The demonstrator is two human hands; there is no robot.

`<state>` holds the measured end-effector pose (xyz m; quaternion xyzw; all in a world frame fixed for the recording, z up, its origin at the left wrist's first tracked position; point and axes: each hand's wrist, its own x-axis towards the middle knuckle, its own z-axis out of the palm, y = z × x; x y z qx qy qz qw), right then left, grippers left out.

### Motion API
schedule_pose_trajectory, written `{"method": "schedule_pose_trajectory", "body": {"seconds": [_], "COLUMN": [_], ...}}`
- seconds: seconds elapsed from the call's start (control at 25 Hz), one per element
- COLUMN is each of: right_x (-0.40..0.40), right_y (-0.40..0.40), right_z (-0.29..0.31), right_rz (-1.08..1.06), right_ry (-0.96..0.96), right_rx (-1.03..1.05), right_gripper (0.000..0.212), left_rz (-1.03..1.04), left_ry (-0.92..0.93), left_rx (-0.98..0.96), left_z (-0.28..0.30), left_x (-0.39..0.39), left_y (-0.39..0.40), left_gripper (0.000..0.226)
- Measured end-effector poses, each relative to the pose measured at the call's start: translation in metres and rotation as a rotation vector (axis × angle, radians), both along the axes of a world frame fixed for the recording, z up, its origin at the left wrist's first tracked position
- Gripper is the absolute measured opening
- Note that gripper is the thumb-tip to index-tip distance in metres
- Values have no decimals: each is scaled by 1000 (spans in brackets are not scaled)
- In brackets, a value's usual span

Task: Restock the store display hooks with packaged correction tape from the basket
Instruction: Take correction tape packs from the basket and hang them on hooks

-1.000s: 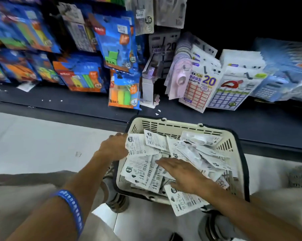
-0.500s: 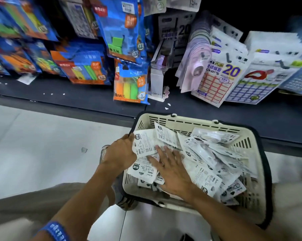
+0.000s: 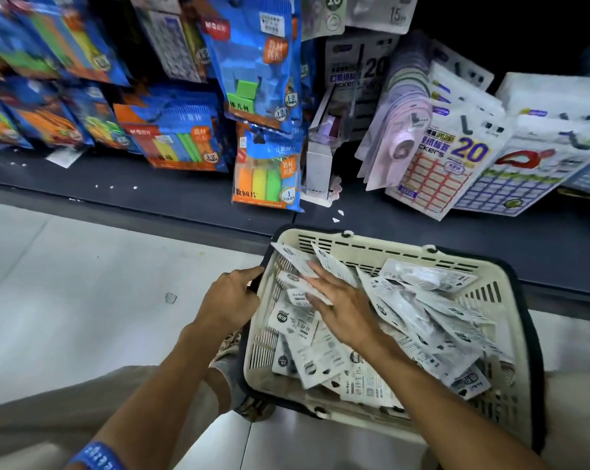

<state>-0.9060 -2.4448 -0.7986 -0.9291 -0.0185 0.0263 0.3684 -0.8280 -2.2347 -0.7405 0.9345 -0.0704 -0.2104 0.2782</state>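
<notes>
In the head view, the cream basket [image 3: 381, 244] sits on the floor against the dark base shelf [image 3: 185, 198] of the display, heaped with white correction tape packets [image 3: 432, 320]. The left hand [image 3: 231, 300] curls over the basket's left rim near its far corner, steadying it. The right hand [image 3: 341, 310] lies flat on the heap by that same left side, fingers straight and spread, their tips on the upper packets; whether any packet is pinched I cannot tell. The step in hand looks like gathering a bundle out of the basket; nothing has reached a hook yet. Next the fingers need to close on a few packets, square them with hang-holes aligned, and lift them toward a hook. The packets lie every way; those under the fingertips run long axis from the near edge to the far-left corner, tilted up against the left wall
</notes>
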Motion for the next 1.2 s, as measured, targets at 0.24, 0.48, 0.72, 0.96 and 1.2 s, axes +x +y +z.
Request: {"method": "schedule_pose_trajectory", "body": {"seconds": [0.24,0.48,0.72,0.96,1.2], "right_x": [8,12,12,18,-33], "right_y": [-63,-92,-92,-97,-74], "right_z": [78,170,231,247,181], "right_rz": [-458,-360,-567,-726,-611], "right_ry": [366,312,29,233,383], "right_rx": [942,1070,1035,1169,1428], "right_gripper": [40,42,19,46,53], "left_rz": [223,6,46,270,344], "left_ry": [109,522,448,259,133], "left_rx": [-379,-999,-1013,-969,-887], "left_z": [29,98,139,163,160], "left_x": [5,-1,-27,-31,-27], "left_y": [-20,-75,-118,-129,-114], "left_gripper": [43,83,60,80,80]}}
